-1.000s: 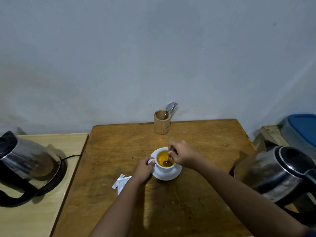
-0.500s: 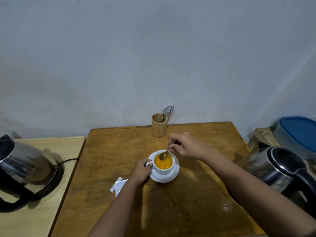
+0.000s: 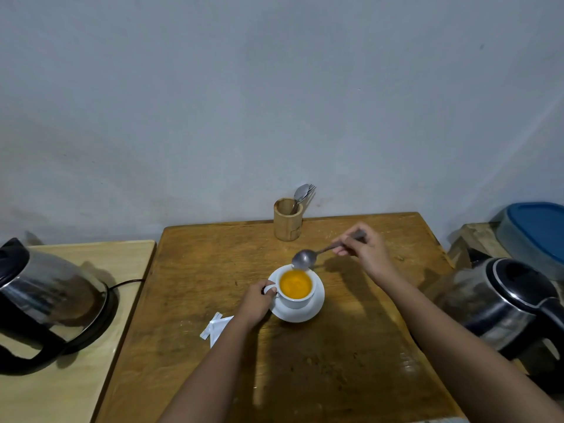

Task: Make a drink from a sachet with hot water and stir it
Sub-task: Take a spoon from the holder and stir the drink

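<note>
A white cup (image 3: 296,299) filled with orange drink stands on a white saucer (image 3: 314,309) in the middle of the brown wooden table (image 3: 335,361). My left hand (image 3: 254,302) grips the cup's handle. My right hand (image 3: 364,251) holds a metal spoon (image 3: 308,257) by its stem, with the bowl lifted out of the drink and hovering over the cup's far rim. A torn white sachet (image 3: 215,326) lies on the table left of the saucer, partly hidden by my left forearm.
A bamboo holder (image 3: 287,219) with cutlery stands at the table's back edge. One steel kettle (image 3: 50,300) sits on the pale side table at left, another kettle (image 3: 500,303) at right. A blue-lidded container (image 3: 537,230) is at far right.
The spoon has come up out of the drink and my right hand has moved back and to the right. The drink turned from clear amber to opaque orange. My left hand stays on the handle.
</note>
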Action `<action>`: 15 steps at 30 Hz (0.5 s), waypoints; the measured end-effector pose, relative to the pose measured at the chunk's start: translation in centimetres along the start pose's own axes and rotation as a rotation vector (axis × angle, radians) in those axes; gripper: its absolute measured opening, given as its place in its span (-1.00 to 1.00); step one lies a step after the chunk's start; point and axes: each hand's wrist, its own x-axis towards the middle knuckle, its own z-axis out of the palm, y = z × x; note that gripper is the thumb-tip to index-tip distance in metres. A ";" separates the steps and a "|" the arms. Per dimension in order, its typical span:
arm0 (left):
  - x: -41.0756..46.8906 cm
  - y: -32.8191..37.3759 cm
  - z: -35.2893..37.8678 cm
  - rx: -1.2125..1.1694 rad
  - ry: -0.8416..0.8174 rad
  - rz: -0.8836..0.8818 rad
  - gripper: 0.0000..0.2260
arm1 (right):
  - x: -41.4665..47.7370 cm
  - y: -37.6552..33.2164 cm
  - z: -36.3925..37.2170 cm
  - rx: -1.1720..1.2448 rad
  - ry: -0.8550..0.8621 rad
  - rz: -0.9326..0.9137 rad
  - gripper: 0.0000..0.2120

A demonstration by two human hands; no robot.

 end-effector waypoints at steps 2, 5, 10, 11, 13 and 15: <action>0.0 -0.1 0.1 -0.004 0.010 0.005 -0.78 | -0.4 1.5 -0.6 0.264 0.206 0.105 -0.83; 0.0 -0.3 0.2 -0.007 0.024 0.008 -0.79 | -1.3 4.1 -1.3 0.549 0.450 0.264 -0.87; 0.0 -0.5 0.2 -0.020 0.022 0.026 -0.81 | -2.6 7.8 -1.7 0.743 0.624 0.544 -0.76; 0.0 -0.6 0.2 -0.022 0.018 0.027 -0.82 | -2.8 8.1 -1.7 0.756 0.636 0.584 -0.76; -0.1 -0.5 0.2 -0.023 0.014 0.024 -0.81 | -3.1 8.3 -1.5 0.785 0.660 0.655 -0.76; -0.1 -0.5 0.2 -0.023 0.014 0.021 -0.80 | -3.3 9.0 -1.3 0.796 0.686 0.709 -0.73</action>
